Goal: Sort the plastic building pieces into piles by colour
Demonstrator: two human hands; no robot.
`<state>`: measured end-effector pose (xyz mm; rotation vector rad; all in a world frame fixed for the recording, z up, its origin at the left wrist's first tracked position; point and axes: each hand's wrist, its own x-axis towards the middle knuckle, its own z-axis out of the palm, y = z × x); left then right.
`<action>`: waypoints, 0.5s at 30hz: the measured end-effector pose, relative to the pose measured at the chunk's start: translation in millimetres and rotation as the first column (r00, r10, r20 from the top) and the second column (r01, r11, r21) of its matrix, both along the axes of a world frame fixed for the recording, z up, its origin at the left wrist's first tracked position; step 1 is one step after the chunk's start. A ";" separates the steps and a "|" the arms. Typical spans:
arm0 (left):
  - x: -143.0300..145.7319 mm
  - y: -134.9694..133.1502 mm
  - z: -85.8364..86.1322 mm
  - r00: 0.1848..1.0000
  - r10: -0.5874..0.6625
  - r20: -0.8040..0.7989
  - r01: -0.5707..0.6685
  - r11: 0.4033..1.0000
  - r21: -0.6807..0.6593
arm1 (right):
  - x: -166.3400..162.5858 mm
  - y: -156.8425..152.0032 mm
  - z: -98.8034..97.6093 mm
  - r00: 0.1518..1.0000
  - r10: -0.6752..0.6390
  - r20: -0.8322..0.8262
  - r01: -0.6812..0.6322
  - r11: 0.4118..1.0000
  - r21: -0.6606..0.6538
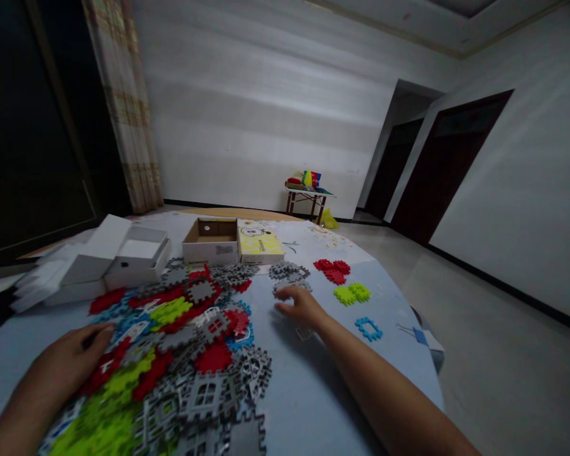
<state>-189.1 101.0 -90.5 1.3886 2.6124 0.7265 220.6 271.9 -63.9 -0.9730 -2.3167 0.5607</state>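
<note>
Dozens of flat plastic pieces point(213, 358) with notched, tooth-like edges lie in a loose, overlapping heap on the left part of the desk point(287, 411), in grey, red, lime green and blue with a few whitish ones; some are solid plates, others are window-like frames with bars across them. The left hand point(71, 354) rests at the heap's left edge, fingers curled in and thumb close to them; whether it grips a piece I cannot tell. The right hand point(300, 305) is over the cloth to the right of the heap, thumb and forefinger apart, just beside a small group of grey pieces point(289, 271); contact is unclear. Farther right, set apart by colour, are a red cluster point(332, 271), a lime pair point(352, 293) and a single blue frame point(368, 329). The right forearm crosses the cloth between the heap and that frame, and the left hand hides some of the pieces at the heap's edge. Just beyond the heap stand an open cardboard box point(209, 253), a yellow-and-white box point(261, 247) touching its right side, and, to the left, an open white box point(135, 256).
</note>
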 end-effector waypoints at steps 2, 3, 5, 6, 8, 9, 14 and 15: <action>6.0 -1.8 5.5 0.999 0.008 0.038 -0.008 1.000 -0.021 | -15.0 -17.4 6.0 0.994 0.100 0.047 -0.101 0.995 0.008; 7.8 -2.2 7.2 0.999 0.008 0.050 -0.007 1.000 -0.026 | -22.0 -25.1 9.0 0.988 0.134 0.070 -0.135 0.991 0.010; 10.5 -2.1 9.9 0.998 0.006 0.063 -0.004 1.000 -0.031 | -35.6 -37.8 13.2 0.979 0.173 0.110 -0.174 0.985 -0.002; 11.8 -2.0 11.2 0.998 0.008 0.066 -0.006 0.999 -0.034 | -42.1 -42.6 14.1 0.975 0.180 0.131 -0.181 0.983 -0.008; 14.6 -2.2 14.2 0.998 0.017 0.059 -0.015 0.999 -0.037 | -53.5 -49.3 13.3 0.968 0.183 0.172 -0.184 0.983 -0.009; 16.2 -2.6 15.7 0.998 0.019 0.054 -0.017 0.999 -0.039 | -57.7 -51.3 12.2 0.965 0.182 0.189 -0.185 0.983 -0.006; 19.3 -5.5 17.9 1.000 -0.009 0.024 0.009 1.000 -0.021 | -57.0 -50.7 10.8 0.977 0.165 0.131 -0.165 0.986 -0.010; 17.0 -5.2 15.5 1.000 -0.010 0.000 0.010 1.000 0.002 | -52.8 -49.5 12.1 0.984 0.151 0.096 -0.151 0.989 -0.014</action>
